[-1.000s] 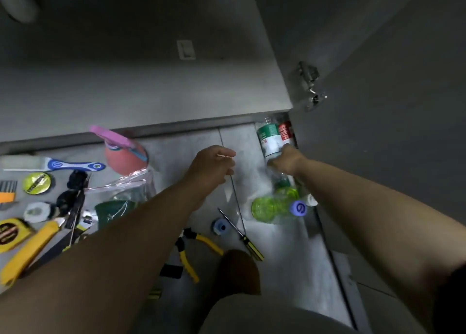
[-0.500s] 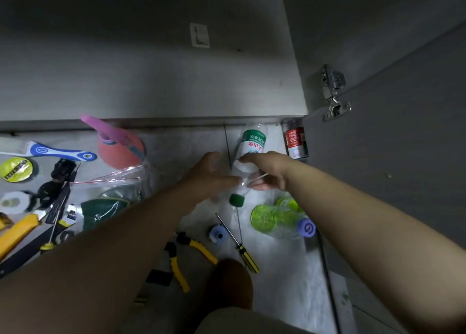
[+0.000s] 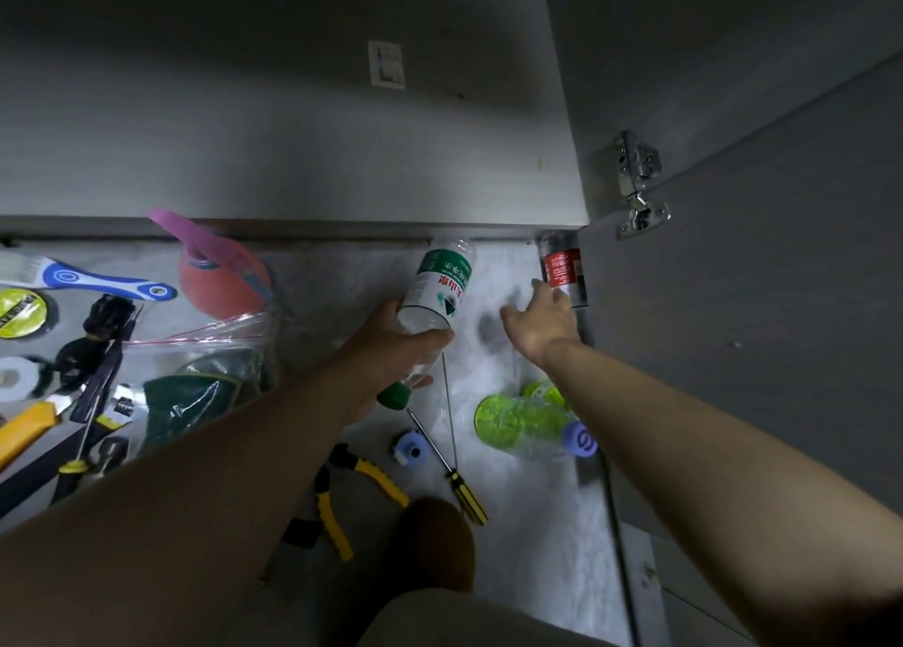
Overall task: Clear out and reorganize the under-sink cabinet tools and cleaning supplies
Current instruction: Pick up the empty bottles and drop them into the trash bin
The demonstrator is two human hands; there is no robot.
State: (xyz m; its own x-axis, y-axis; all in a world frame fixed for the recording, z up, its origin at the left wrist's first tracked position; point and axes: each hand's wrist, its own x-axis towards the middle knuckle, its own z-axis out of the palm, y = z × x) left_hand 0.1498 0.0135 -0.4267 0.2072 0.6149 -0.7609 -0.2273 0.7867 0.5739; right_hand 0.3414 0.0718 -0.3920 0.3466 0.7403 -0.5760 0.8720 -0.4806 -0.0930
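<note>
1. Reaching for two things at once here: my left hand (image 3: 391, 348) is wrapped round the water bottle (image 3: 437, 287), which is tilted up off the floor (image 3: 527, 524) with its green cap pointing back at me.
2. My right hand (image 3: 540, 321) is spread wide and holding nothing, fingers stretched toward the red can (image 3: 562, 268). The can stands upright, jammed in the corner where the cabinet door (image 3: 757, 329) meets the cabinet. My fingertips look right at it, but I can't tell if they touch.
3. My guess at the step: get that can out of the corner and down with the rest of the stuff.
4. To do it well, I reckon I should come at the can from its open side, since the door blocks the other. Thumb and fingers go round the body, not the top, so it doesn't tip.
5. Lift a bit before pulling back. The green bottle (image 3: 523, 421) lies on its side just beside my right forearm, with the screwdriver (image 3: 454, 475) near it, so a low drag could send them rolling.
6. Honestly, I'd park the water bottle first. A free left hand makes this easier.
</note>
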